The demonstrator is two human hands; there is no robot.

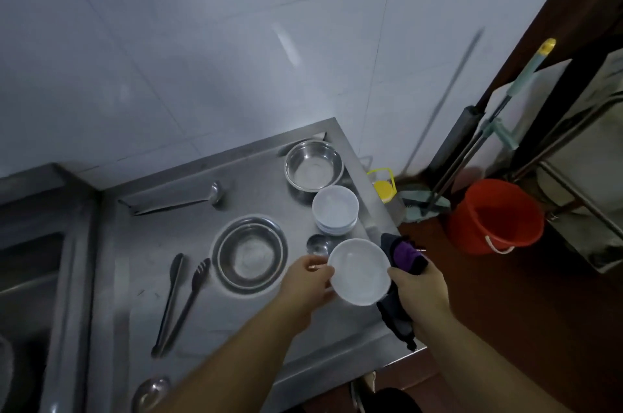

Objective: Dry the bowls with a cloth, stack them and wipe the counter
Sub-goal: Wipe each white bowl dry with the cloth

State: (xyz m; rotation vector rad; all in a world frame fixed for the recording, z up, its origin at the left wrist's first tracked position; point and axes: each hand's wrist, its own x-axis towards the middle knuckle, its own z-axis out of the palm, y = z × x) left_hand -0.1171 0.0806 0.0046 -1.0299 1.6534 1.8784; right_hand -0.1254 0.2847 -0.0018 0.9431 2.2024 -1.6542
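Note:
A white bowl is held above the steel counter near its right edge. My left hand grips the bowl's left rim. My right hand holds a purple and dark grey cloth against the bowl's right side; the cloth's tail hangs below the hand. A stack of white bowls stands just behind. A steel bowl sits at the back right corner, and another steel bowl rests in the middle of the counter.
Black tongs lie left of the middle steel bowl. A ladle lies at the back, another ladle at the front edge. A sink is at the left. A red bucket and mop stand on the floor right.

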